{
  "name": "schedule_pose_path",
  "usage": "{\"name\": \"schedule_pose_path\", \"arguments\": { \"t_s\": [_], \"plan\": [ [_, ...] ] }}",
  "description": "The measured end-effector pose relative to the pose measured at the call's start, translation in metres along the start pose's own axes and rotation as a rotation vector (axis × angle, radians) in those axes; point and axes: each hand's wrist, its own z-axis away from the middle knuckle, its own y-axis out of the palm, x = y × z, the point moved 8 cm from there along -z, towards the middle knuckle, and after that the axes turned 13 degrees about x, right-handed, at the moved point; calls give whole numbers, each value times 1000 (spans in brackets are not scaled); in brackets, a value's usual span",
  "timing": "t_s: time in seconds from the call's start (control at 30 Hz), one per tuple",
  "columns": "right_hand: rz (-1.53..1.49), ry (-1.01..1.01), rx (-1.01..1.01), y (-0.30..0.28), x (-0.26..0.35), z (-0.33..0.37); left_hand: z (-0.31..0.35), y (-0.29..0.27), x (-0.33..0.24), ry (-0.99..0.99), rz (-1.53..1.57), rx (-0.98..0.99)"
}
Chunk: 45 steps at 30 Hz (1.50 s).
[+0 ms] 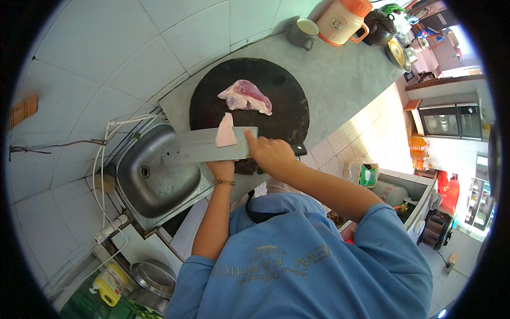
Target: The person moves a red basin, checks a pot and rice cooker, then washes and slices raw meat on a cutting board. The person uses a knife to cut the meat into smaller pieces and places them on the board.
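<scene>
Right hand (271, 153) is clamped on the handle of a broad cleaver (204, 144); index finger is stretched forward along the blade's top edge. Black handle end just shows past the hand toward the board's right edge. Blade is held flat-ish and level, long axis running left-right, its tip reaching out over the steel sink (154, 175) beyond the near-left edge of the round dark cutting board (281, 106). A thin pale slice of meat (226, 131) lies on the flat of the blade, just beside the right index fingertip, long axis pointing away from the person. Left hand (222, 169) sits under the blade, mostly hidden by it; only wrist with a thin bracelet and the heel of the hand show, so I cannot tell if it's open or gripping anything. The two hands are close together, left directly below the slice, right just to its right. The large piece of raw meat (245, 97) rests near the board's centre, well apart from the cleaver, on its far side, long axis roughly parallel to the blade. Right hand is nearer to it than the left. Board sits on the grey surface (340, 80), near its left end by the sink.
</scene>
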Motion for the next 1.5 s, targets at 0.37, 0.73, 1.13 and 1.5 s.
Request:
{"name": "schedule_pose_path", "arguments": {
  "t_s": [0.37, 0.73, 1.13, 1.5],
  "plan": [
    [5, 34, -61, 0, -4, -2, 1, 12, -21, -101, 129, 17],
    [-83, 61, -44, 2, -2, -10, 0, 16, -18, -19, 209, 21],
    [-155, 142, 26, 14, -18, -1, -3, 13, -12, -55, 198, 65],
    [-158, 170, 0, 19, -17, -14, -12, 9, 7, -23, 105, 101]
  ]
}}
